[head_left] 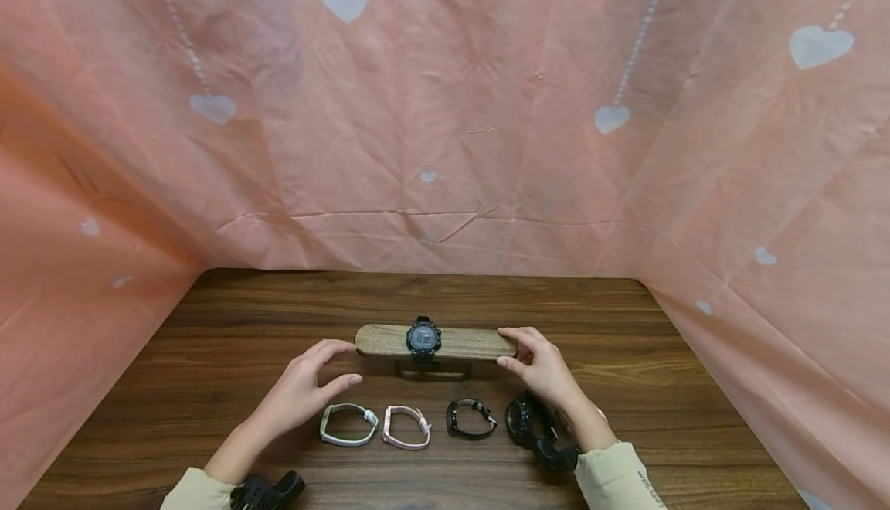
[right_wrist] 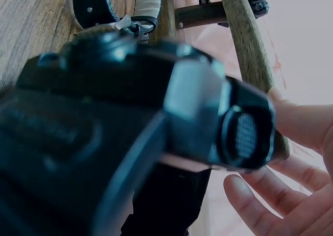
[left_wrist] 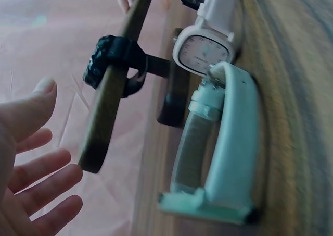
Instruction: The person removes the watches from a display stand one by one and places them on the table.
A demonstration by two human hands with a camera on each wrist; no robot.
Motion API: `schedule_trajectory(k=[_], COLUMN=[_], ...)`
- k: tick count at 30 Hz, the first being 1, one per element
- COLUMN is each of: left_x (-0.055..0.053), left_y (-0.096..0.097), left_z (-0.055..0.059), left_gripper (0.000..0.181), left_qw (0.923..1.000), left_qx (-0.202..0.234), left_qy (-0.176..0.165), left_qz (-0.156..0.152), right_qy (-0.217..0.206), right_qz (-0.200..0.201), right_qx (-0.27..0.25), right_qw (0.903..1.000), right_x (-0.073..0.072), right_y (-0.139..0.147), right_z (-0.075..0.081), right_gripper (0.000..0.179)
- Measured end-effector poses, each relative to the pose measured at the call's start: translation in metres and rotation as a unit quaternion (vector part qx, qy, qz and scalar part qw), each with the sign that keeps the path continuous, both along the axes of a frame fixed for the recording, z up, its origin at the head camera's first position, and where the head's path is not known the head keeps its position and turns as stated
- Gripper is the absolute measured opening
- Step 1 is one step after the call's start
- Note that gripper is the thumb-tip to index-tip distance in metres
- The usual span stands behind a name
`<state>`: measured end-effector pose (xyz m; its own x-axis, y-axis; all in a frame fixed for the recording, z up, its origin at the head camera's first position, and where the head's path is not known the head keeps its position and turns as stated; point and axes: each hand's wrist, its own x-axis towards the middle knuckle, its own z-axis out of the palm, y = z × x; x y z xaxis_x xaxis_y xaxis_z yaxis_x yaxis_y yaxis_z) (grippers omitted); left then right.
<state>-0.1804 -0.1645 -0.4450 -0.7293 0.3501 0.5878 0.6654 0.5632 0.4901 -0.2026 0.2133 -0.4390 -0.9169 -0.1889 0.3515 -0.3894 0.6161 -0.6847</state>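
A wooden bar-shaped watch stand (head_left: 469,343) on a low base stands near the middle of the table, with a chunky black digital watch (head_left: 423,337) strapped round its bar. My right hand (head_left: 545,367) holds the bar's right end between thumb and fingers. At the left end, my left hand (head_left: 302,386) has its fingers spread loosely; a fingertip (left_wrist: 75,171) is at the bar's tip, and whether it touches is unclear. In front lie a mint-strapped watch (head_left: 349,425), a pale pink watch (head_left: 406,427) and a slim black watch (head_left: 471,419). A large black watch (head_left: 521,419) sits beneath my right wrist.
Brown wood-grain table (head_left: 313,301) runs back to a pink curtain (head_left: 445,147) with white hearts, which also hangs on both sides. Black wrist cameras (head_left: 267,492) are worn on both wrists, the right one close to the large black watch.
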Motion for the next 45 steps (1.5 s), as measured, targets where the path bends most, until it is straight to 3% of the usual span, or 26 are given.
schedule_trajectory(k=[9, 15, 24, 33, 45], left_x=[-0.014, -0.021, -0.030, -0.036, -0.045], left_y=[0.010, 0.017, 0.032, 0.045, 0.062], left_z=[0.010, 0.013, 0.018, 0.025, 0.022], left_gripper=[0.042, 0.044, 0.044, 0.048, 0.054], left_qw=[0.9993, 0.9995, 0.9993, 0.9987, 0.9965], left_qx=[0.020, 0.021, 0.010, -0.001, -0.027], left_qy=[0.027, 0.023, 0.020, -0.021, -0.058], left_qz=[-0.014, -0.010, -0.031, -0.046, -0.054], right_qy=[0.000, -0.009, -0.008, -0.003, 0.000], right_qz=[0.000, -0.004, -0.003, -0.002, -0.003], right_qx=[-0.003, -0.002, -0.001, 0.001, 0.002], right_qw=[1.0000, 1.0000, 1.0000, 1.0000, 1.0000], right_x=[0.001, 0.001, 0.002, 0.001, 0.000], right_y=[-0.001, -0.001, -0.001, -0.001, -0.001], right_z=[0.000, 0.001, 0.003, 0.003, 0.001], right_gripper=[0.042, 0.042, 0.042, 0.041, 0.043])
